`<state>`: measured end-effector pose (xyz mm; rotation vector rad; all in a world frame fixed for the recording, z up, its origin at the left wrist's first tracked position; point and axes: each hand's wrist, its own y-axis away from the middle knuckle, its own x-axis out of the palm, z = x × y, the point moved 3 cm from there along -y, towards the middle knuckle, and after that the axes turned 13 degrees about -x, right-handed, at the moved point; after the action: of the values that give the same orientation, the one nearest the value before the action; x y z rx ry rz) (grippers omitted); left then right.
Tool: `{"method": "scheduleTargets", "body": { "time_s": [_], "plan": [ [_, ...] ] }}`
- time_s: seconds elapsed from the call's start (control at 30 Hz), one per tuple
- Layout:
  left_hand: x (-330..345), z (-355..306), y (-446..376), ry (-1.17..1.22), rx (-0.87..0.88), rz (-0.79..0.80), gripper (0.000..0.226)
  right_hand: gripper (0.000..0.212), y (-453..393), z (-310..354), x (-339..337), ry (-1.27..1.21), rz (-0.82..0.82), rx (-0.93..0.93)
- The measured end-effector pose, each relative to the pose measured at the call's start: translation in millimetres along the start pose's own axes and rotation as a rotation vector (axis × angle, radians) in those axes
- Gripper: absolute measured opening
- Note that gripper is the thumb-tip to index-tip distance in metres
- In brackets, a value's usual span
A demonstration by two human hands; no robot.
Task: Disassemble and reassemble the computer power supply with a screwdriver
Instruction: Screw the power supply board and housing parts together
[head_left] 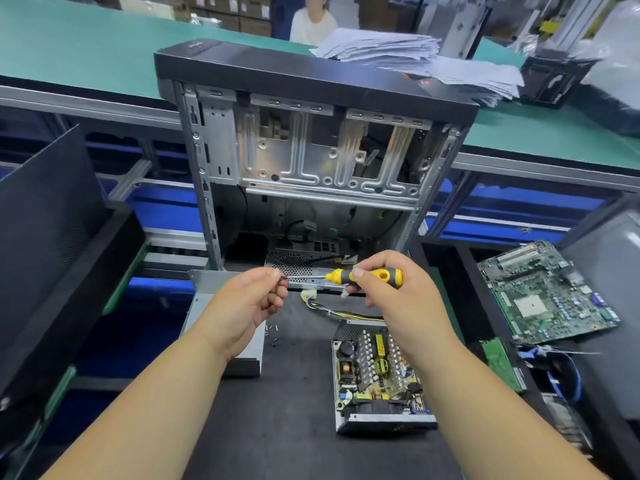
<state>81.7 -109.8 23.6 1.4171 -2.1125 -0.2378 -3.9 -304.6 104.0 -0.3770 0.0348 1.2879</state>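
Note:
My right hand (pixel 391 292) grips the yellow-and-black handle of a screwdriver (pixel 363 276), held level with its shaft pointing left. My left hand (pixel 252 299) pinches something small at the shaft's tip; it looks like a screw, though it is too small to be sure. Both hands hover above the black mat. Below the right hand lies the opened power supply (pixel 377 375), its circuit board and coils exposed, with a yellow-and-black cable bundle (pixel 332 310) running up from it. The grey metal cover (pixel 204 289) lies under my left forearm. Several loose screws (pixel 272 332) sit on the mat between them.
An open computer case (pixel 311 161) stands upright behind my hands. A green motherboard (pixel 547 292) leans on a black bin at the right. A black side panel (pixel 48 244) stands at the left. Stacked papers (pixel 415 57) and a person are on the far green bench.

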Motion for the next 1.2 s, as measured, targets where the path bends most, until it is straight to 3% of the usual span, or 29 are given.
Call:
{"method": "scheduleTargets", "body": {
  "time_s": [0.13, 0.23, 0.47, 0.63, 0.7, 0.8, 0.9, 1.07, 1.2],
  "plan": [
    [7, 2, 3, -0.095, 0.008, -0.031, 0.023, 0.004, 7, -1, -8, 0.014, 0.013, -0.019],
    [10, 1, 10, -0.306, 0.059, -0.108, 0.022, 0.007, 9, -2, -17, 0.03, 0.076, -0.034],
    [43, -8, 41, -0.764, 0.243, -0.26, 0.021, 0.016, 26, -14, -52, 0.426, 0.31, -0.065],
    [85, 6, 53, -1.02, 0.311, -0.232, 0.019, 0.011, 41, -28, -80, 0.479, 0.336, -0.05],
    [98, 15, 52, -1.026, 0.339, -0.209, 0.018, 0.011, 45, -34, -88, 0.444, 0.333, -0.043],
    [106, 27, 52, -0.849, 0.386, -0.248, 0.013, 0.011, 51, -46, -101, 0.363, 0.33, 0.015],
    [104, 45, 53, -0.777, 0.295, -0.237, 0.015, 0.012, 58, -61, -116, 0.284, 0.314, 0.091],
    [107, 92, 60, -0.956, 0.051, -0.07, 0.028, 0.013, 78, -90, -130, 0.175, 0.303, 0.246],
    [112, 116, 64, -0.993, -0.003, -0.106, 0.036, 0.008, 91, -107, -130, 0.166, 0.315, 0.301]
  ]
}}
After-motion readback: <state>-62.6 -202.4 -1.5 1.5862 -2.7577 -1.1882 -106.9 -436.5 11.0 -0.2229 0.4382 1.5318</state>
